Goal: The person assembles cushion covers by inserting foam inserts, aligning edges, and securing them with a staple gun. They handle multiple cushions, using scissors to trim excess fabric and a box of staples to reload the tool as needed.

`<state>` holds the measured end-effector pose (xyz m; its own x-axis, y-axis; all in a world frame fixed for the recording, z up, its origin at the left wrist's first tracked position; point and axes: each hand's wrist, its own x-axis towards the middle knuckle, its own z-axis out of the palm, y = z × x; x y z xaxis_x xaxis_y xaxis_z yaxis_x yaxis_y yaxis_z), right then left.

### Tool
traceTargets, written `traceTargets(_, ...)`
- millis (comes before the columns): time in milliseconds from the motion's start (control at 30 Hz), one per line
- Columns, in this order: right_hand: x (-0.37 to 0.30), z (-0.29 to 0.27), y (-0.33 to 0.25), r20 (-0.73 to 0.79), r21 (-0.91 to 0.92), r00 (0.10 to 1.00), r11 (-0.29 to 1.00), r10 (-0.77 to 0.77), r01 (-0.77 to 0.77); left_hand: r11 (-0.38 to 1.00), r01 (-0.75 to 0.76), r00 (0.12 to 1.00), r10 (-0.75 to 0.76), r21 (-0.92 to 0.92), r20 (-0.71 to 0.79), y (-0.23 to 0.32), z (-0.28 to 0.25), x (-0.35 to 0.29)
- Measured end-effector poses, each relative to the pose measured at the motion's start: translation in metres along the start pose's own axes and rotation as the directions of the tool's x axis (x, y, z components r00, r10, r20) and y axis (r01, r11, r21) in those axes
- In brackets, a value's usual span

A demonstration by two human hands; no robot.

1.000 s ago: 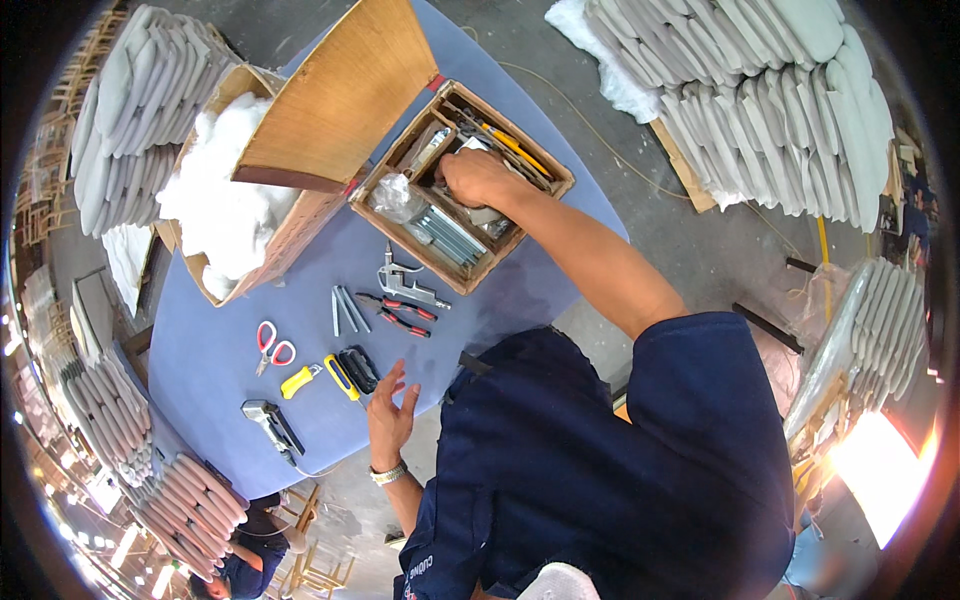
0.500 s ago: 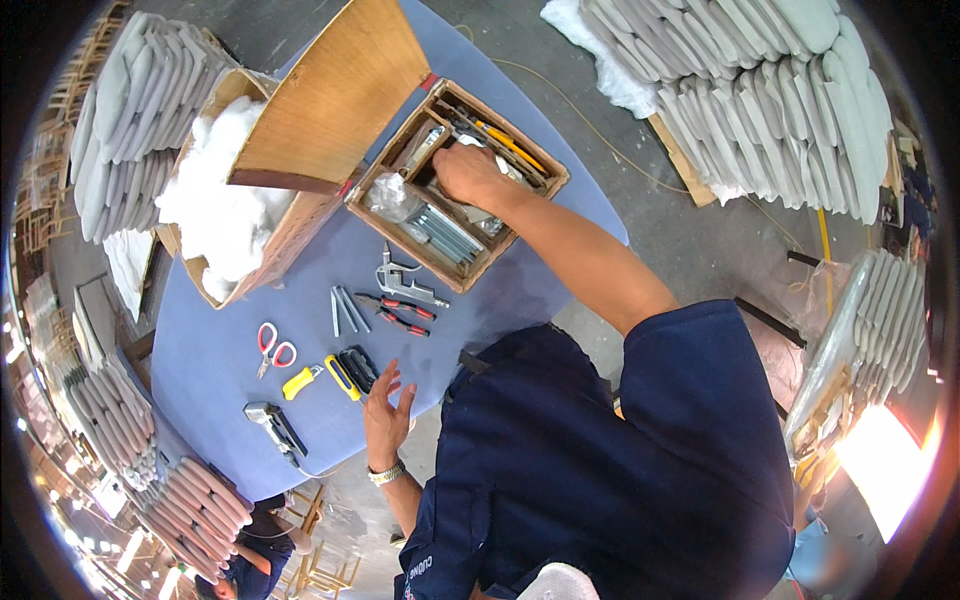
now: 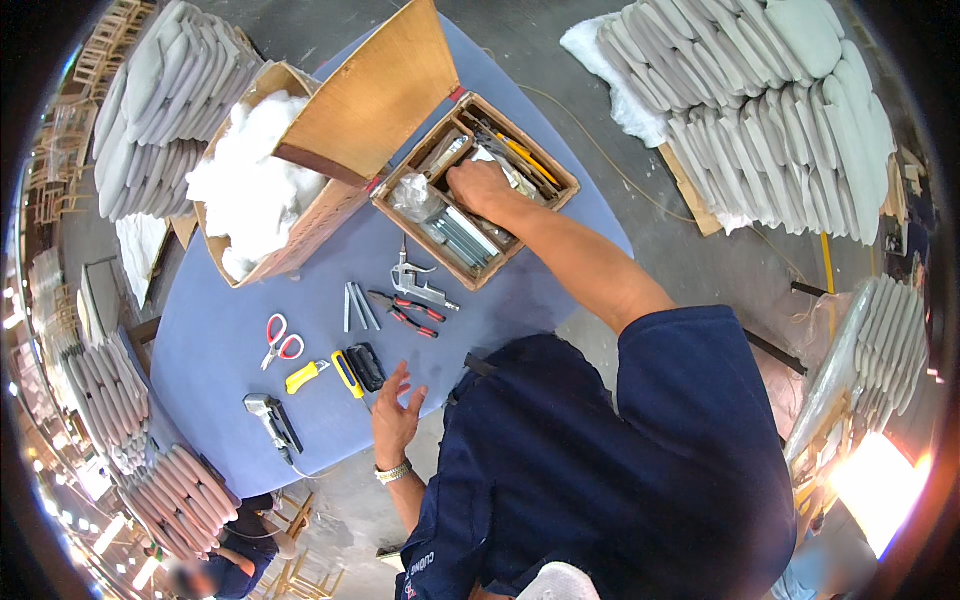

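My right hand (image 3: 478,188) reaches down into a wooden toolbox (image 3: 478,283) with its lid raised; its fingers are hidden among the contents. Around it in the compartments lie a clear plastic bag (image 3: 415,197), several grey metal rods (image 3: 462,240) and a yellow pencil-like tool (image 3: 528,160). At the table's near edge hovers my left hand (image 3: 397,415), empty, fingers apart. Closest to it are a yellow-handled tool (image 3: 347,374) and a black object (image 3: 367,366). Farther off lie red-handled pliers (image 3: 410,314), an air blow gun (image 3: 424,287) and slim metal sticks (image 3: 358,307).
On the blue-covered table (image 3: 220,340) also lie red-handled scissors (image 3: 283,342), a yellow cutter (image 3: 305,377) and a corded clipper-like tool (image 3: 270,422). A carton of white stuffing (image 3: 255,180) stands beside the toolbox lid (image 3: 385,90). Stacked grey cushions (image 3: 780,140) flank the table.
The whole view has shifted slightly, moving the table and toolbox a little rightward. My right hand stays inside the toolbox, and my left hand stays open by the table edge.
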<state>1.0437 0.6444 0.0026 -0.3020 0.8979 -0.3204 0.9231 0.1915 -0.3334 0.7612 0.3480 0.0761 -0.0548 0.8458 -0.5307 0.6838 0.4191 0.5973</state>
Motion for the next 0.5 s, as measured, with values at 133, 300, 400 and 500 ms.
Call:
traceTargets(133, 0.003, 0.006, 0.004, -0.045, 0.020, 0.999, 1.000, -0.006, 0.007, 1.000, 0.009, 1.000, -0.009, 0.002, -0.014, -0.009, 0.004, -0.006)
traceTargets(300, 0.008, 0.009, 0.013, -0.059, 0.017, 0.993, 0.995, -0.099, 0.100, 1.000, -0.015, 0.999, 0.014, -0.002, -0.039, -0.009, 0.003, -0.009)
traceTargets(400, 0.006, -0.003, 0.013, 0.002, -0.016, 0.994, 0.994, -0.107, 0.107, 1.000, -0.017, 0.998, 0.016, -0.003, -0.057, -0.013, 0.004, -0.012)
traceTargets(500, -0.009, -0.022, 0.010, 0.096, 0.115, 0.991, 0.990, -0.095, 0.084, 1.000, 0.013, 0.998, -0.013, 0.010, -0.062, -0.008, 0.002, -0.025)
